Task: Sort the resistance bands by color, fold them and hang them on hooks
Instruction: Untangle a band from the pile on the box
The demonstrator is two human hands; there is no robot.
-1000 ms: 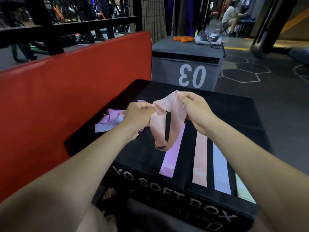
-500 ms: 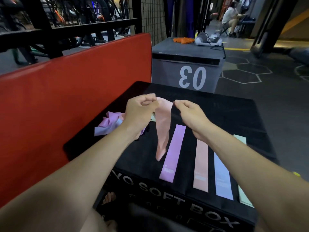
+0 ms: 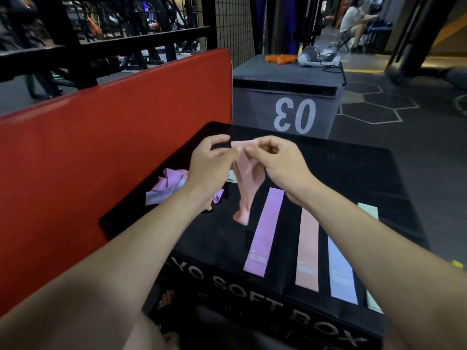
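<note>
Above the black soft box (image 3: 353,173), my left hand (image 3: 212,165) and my right hand (image 3: 275,162) both pinch the top edge of a peach resistance band (image 3: 249,183) that hangs down twisted. Flat on the box lie a pink band (image 3: 264,233), a peach band (image 3: 308,251), a lilac-blue band (image 3: 341,269) and a pale green band (image 3: 369,210), the last partly hidden by my right forearm. A crumpled heap of pink and lilac bands (image 3: 164,188) sits at the box's left edge, partly behind my left wrist.
A red padded wall (image 3: 101,152) runs along the left, with a black metal rack (image 3: 106,44) above it. A grey box marked 03 (image 3: 288,102) stands behind, carrying orange cloth (image 3: 279,58) and a cabled device (image 3: 316,56). A person (image 3: 353,24) sits far back right.
My hands have drawn closer together at the top of the peach band. The band has narrowed from an open loop into a twisted strip hanging straight down.
</note>
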